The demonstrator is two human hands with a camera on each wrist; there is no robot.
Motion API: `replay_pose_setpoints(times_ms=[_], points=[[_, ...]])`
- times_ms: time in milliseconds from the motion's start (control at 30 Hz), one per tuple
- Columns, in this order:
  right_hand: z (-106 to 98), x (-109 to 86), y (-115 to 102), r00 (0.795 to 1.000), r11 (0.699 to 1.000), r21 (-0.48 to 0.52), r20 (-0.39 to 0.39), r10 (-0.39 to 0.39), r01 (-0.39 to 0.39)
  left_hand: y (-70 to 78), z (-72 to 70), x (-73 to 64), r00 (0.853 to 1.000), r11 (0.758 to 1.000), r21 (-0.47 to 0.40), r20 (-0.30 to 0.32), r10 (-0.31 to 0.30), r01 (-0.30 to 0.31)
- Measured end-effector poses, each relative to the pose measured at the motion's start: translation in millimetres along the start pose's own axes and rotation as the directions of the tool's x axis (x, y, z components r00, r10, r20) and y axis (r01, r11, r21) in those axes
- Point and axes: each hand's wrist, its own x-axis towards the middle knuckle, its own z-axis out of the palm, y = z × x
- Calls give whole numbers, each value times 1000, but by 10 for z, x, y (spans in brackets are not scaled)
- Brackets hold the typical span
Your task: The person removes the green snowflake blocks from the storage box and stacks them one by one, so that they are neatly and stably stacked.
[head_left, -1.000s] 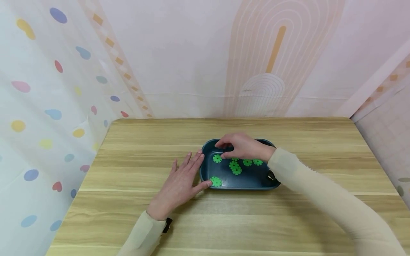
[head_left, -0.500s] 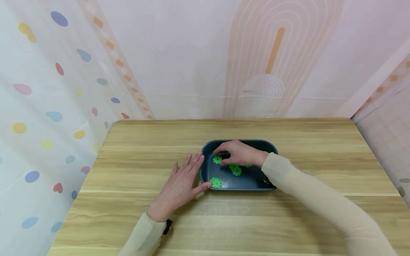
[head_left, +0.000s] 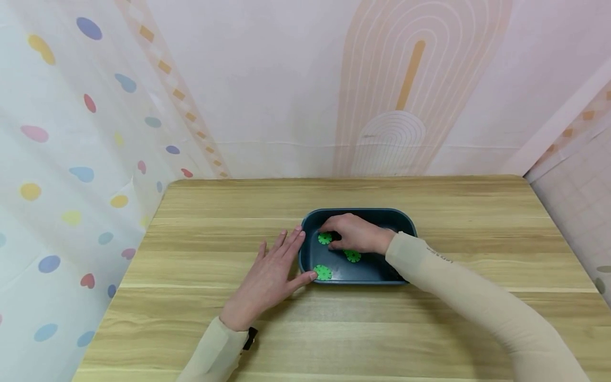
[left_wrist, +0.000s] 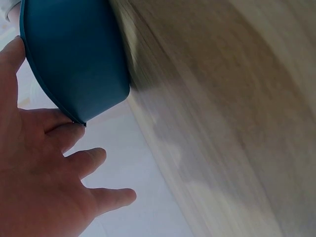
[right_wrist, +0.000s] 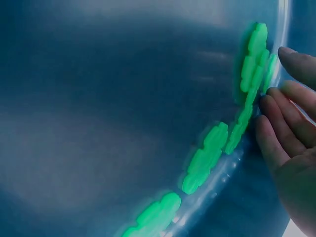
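Observation:
A dark blue oval-ended tray stands on the wooden table. Green notched discs lie in it: one at the left, another near the middle and one in the front left corner. My left hand rests with straight, spread fingers against the tray's left end, thumb at the front rim. Inside the tray, my right hand has its thumb and fingertips around the left disc, apart from each other. In the right wrist view, that disc shows beyond the gap between thumb and fingers.
The right hand and sleeve cover the tray's right part. More green discs appear in the right wrist view. A patterned cloth hangs behind the wooden table. A dark strap piece sits at the left wrist.
My right hand has come down and slightly toward me in the tray, its fingers now at the left disc. The hand and sleeve hide discs visible earlier. My left hand stays put.

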Motion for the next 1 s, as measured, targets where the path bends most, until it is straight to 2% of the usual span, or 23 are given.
replay_pose_setpoints(times_ms=[167, 1000], points=[[20, 9, -14, 1000, 999, -38, 4, -9, 9, -3, -1, 3, 1000, 1000, -2, 1, -1, 1], [53, 10, -58, 1000, 995, -93, 17, 24, -22, -4, 6, -2, 1000, 1000, -16, 14, -5, 5]])
